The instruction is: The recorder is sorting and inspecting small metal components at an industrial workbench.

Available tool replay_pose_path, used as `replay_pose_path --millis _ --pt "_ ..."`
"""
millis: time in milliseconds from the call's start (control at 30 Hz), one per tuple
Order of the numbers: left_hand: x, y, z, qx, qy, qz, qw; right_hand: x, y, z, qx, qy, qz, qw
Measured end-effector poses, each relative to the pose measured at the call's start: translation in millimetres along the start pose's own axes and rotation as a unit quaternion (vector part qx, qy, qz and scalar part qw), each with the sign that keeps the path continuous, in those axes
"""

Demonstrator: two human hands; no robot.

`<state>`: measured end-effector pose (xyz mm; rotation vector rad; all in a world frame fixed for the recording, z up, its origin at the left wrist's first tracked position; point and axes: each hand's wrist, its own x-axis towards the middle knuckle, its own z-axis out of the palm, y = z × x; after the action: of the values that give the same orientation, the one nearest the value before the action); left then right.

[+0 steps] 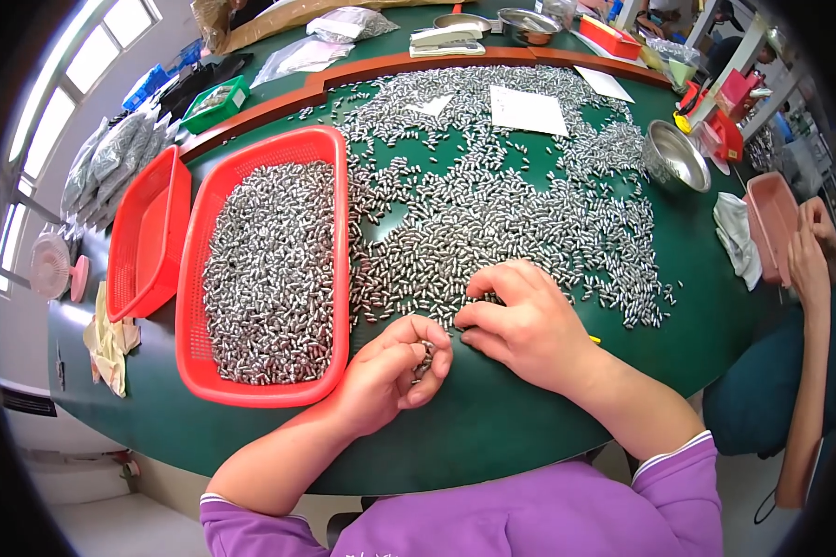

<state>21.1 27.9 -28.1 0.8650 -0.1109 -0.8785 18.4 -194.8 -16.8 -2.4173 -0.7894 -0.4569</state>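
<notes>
Left hand (395, 371) is curled around a few shiny silver bullet-shaped metal pieces (424, 362), wrist beside a red perforated plastic basket (341, 269) full of them. Right hand (525, 320) bends over the loose spread (483, 223), fingertips down; can't really tell if it's pinching any. Dark green tabletop (474, 441), bright windows (51, 125) off left.

I'm in a workshop; small metal pieces (502, 218) strew my green table (455, 436); a red basket (341, 241) holds more; a co-worker (808, 278) sits alongside.
</notes>
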Motion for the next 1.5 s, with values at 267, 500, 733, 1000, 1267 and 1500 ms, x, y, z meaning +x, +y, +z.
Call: replay_pose_path --millis 267,500,733,1000,1267,1500 --pt "-0.6 1.4 -1.5 -0.020 -0.010 -0.002 1.000 0.9 -6.3 3.5 -0.005 -0.019 0.001 1.000" --pt "0.3 2.6 -0.3 -0.023 -0.017 -0.020 0.999 1.7 -6.8 1.0 0.022 -0.022 0.008 0.999" --pt "1.2 2.3 -1.0 -0.016 -0.008 -0.022 1.000 2.6 -5.9 3.5 0.025 -0.016 0.006 1.000" --pt "3.2 1.1 -1.6 -0.029 -0.005 -0.009 1.000 0.4 -6.5 5.5 0.039 -0.017 0.010 0.999" --pt "0.5 2.3 0.1 0.007 -0.022 -0.046 0.999 4.4 -5.8 -6.6 0.196 -0.011 0.066 0.978" --pt "-0.1 1.9 1.3 0.048 -0.027 -0.051 0.997 3.0 -5.9 -1.2 0.299 -0.032 0.085 0.950"
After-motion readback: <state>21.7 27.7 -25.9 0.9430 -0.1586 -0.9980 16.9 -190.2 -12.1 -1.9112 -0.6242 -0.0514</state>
